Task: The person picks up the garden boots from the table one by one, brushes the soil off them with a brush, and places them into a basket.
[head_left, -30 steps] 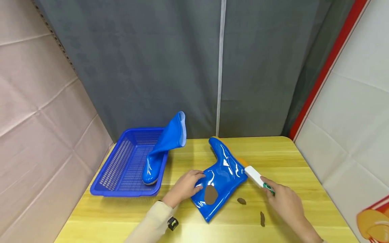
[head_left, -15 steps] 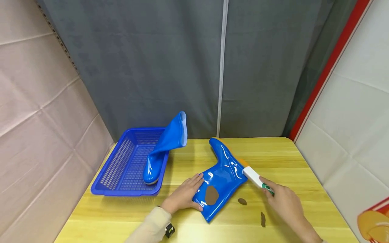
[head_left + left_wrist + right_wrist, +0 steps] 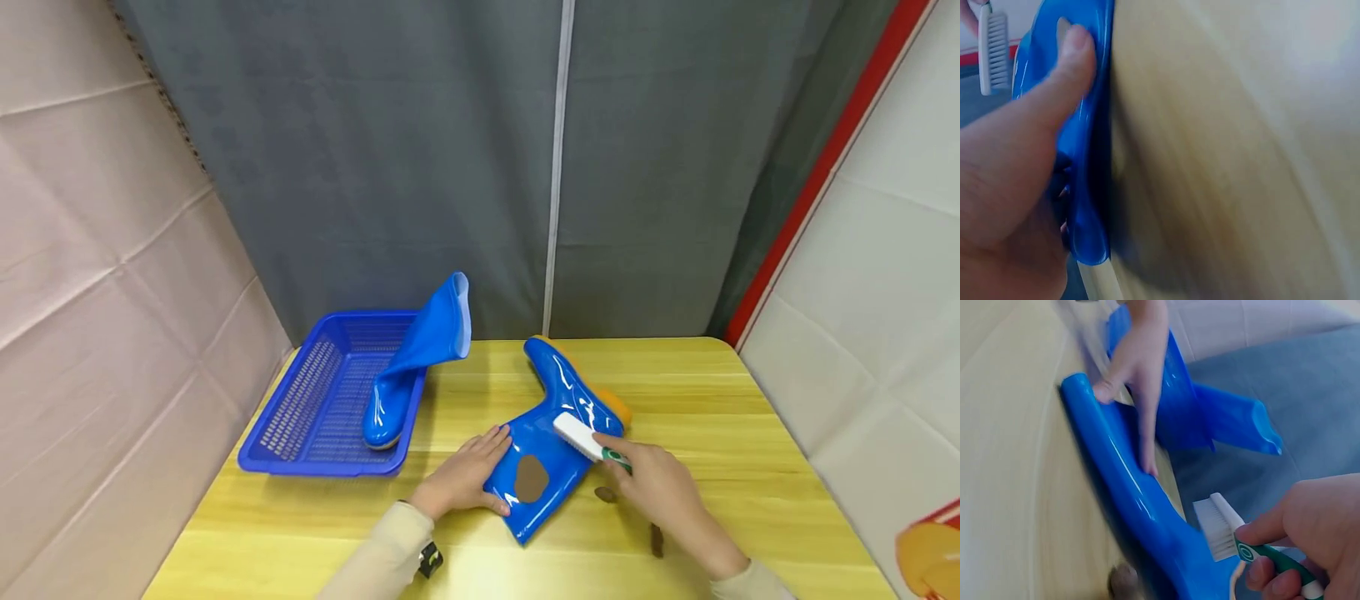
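A glossy blue rain boot [image 3: 558, 392] with an orange sole lies on its side on the wooden table. A brown patch [image 3: 531, 478] shows on its shaft. My left hand [image 3: 467, 477] rests on the shaft near the opening, thumb and fingers spread and fairly straight. My right hand [image 3: 660, 487] grips the green-and-white handle of a scrub brush [image 3: 579, 436]. Its white head overlaps the boot's ankle in the head view. In the right wrist view the bristles [image 3: 1215, 530] face the boot, and the thumb presses along the handle.
A blue plastic basket [image 3: 258, 461] stands at the left, with a second blue boot [image 3: 431, 329] leaning out over its right rim. Two small brown pieces, one nearer the boot [image 3: 605, 494] and one farther right [image 3: 657, 542], lie on the table. A grey curtain [image 3: 420, 167] hangs behind.
The brush has moved left from the heel edge onto the boot's ankle. My left hand's fingers and thumb have spread wider on the shaft. The view has shifted slightly.
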`<action>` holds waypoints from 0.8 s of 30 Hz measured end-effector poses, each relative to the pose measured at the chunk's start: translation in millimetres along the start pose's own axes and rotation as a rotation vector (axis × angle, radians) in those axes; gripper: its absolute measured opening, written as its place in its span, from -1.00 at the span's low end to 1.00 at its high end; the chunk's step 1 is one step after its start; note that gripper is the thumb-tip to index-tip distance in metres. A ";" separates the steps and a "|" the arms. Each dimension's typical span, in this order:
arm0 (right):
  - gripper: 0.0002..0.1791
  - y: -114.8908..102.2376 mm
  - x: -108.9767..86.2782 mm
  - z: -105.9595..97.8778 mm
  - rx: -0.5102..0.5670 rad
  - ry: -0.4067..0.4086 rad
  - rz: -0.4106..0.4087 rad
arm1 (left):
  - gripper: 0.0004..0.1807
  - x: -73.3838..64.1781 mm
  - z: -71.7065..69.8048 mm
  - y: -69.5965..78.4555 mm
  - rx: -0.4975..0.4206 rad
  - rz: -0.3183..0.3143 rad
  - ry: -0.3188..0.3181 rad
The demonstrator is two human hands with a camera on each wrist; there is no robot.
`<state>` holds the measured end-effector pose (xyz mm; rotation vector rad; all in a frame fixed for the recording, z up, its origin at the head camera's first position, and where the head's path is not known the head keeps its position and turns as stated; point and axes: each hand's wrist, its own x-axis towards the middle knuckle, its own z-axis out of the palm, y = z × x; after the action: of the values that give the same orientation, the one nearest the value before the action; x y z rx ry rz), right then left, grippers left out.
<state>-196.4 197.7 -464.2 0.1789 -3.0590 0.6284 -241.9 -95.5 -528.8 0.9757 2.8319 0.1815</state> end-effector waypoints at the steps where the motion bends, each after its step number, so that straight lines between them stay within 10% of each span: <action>1: -0.59 -4.5 2.1 3.4 -0.001 -0.011 -0.009 | 0.17 -0.3 -1.0 -1.5 -0.019 -0.004 -0.011; 24: -0.63 -16.1 19.5 48.4 -0.092 0.023 -0.130 | 0.01 0.8 -4.0 0.6 0.028 -0.047 0.037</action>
<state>-213.5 161.9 -501.7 0.3626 -3.0148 0.4780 -242.9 -94.9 -524.9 0.9197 2.8949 0.1571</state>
